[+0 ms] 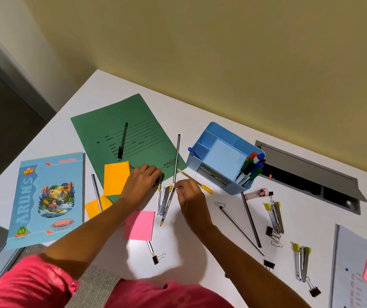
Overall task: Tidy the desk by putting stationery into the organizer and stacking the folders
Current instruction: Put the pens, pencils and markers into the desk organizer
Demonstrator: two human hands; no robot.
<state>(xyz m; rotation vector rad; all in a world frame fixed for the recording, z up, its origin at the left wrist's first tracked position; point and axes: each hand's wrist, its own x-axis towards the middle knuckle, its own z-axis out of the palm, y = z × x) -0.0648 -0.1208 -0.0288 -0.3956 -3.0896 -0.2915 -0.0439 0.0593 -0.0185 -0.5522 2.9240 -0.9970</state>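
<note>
Your left hand [143, 181] sits at centre frame on the lower edge of the green folder [138, 114], fingers curled round a small blue-tipped item [159, 181]. Your right hand [189, 196], just beside it, pinches the lower end of a grey pencil [177, 156]. The blue organizer [194, 162] stands right of centre on the surface [111, 96], with markers [252, 167] inside.

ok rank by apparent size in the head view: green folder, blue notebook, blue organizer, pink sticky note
Largest first:
green folder
blue notebook
blue organizer
pink sticky note
Notebook over organizer is a close call.
</note>
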